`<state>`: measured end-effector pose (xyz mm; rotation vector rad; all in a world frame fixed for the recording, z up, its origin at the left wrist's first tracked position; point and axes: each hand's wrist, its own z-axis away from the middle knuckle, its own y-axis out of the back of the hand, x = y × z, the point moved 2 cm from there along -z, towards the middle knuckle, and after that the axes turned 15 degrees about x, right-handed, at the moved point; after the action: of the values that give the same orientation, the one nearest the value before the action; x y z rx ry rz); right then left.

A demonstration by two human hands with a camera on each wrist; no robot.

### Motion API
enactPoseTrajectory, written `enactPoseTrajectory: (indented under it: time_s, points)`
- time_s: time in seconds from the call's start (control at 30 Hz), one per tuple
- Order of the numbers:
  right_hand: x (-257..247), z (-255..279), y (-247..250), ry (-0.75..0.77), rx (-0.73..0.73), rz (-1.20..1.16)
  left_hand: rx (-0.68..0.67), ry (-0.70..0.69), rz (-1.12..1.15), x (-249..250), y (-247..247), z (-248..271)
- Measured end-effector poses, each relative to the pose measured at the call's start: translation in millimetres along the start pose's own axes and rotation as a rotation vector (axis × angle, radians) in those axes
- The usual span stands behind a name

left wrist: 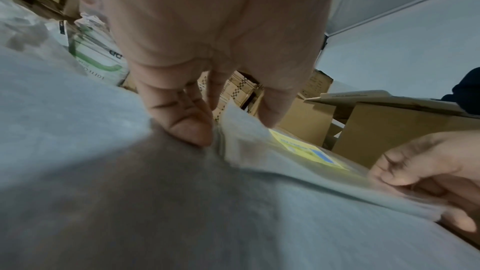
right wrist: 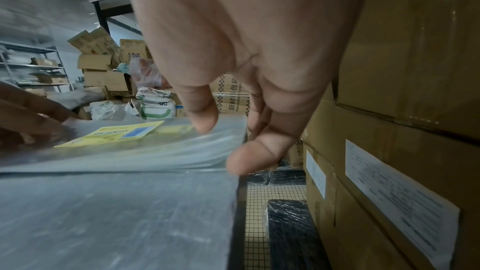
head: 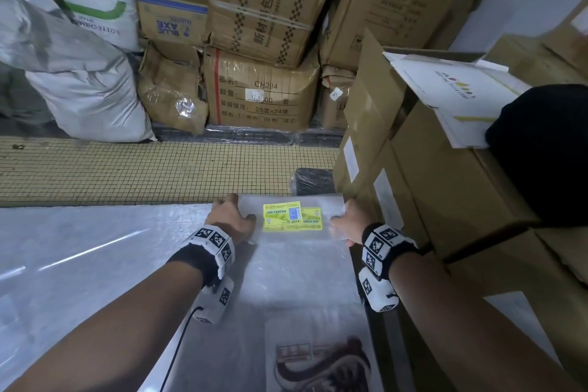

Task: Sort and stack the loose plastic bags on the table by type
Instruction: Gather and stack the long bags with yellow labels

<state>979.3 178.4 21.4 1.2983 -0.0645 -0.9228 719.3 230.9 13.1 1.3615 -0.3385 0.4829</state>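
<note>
A stack of clear plastic bags (head: 286,251) with yellow "KEK PANDAN" labels (head: 286,215) lies at the far right corner of the steel table (head: 79,248). My left hand (head: 230,216) grips the stack's left edge, its far corner (left wrist: 233,118) lifted between the fingers. My right hand (head: 346,221) pinches the right edge, thumb (right wrist: 202,118) on top and a finger (right wrist: 246,157) at the side, just past the table's rim. A second stack of bags with dark brown print (head: 318,360) lies nearer me on the same side.
Tall cardboard boxes (head: 445,184) stand tight against the table's right edge, a white flat carton (head: 461,89) on top. Across a tiled floor strip (head: 127,169) stand more boxes (head: 261,89) and white sacks (head: 79,73). A black wrapped bundle (head: 311,181) lies on the floor.
</note>
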Motion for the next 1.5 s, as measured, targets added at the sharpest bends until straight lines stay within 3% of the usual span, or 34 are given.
enactPoseTrajectory:
  time_s: [0.2, 0.3, 0.43, 0.53, 0.67, 0.97, 1.5]
  points:
    - [9, -6, 2, 0.095, 0.03, 0.042, -0.013, -0.145, 0.029, -12, 12, -8]
    - [16, -13, 11, 0.173, 0.042, -0.037, -0.079, -0.346, -0.134, -12, 16, -10]
    - [21, -15, 19, 0.306, -0.095, -0.128, -0.229, -0.487, -0.345, -16, 6, -9]
    - [21, -16, 14, 0.329, -0.219, -0.145, -0.246, -0.507, -0.364, -19, 1, -14]
    - [25, -21, 6, 0.361, -0.259, -0.069, -0.254, -0.507, -0.33, -20, 1, -18]
    - [25, -21, 6, 0.435, -0.19, 0.048, -0.274, -0.474, -0.322, -11, 8, -20]
    - [24, -14, 9, 0.504, -0.128, 0.144, -0.259, -0.543, -0.376, -11, 10, -24]
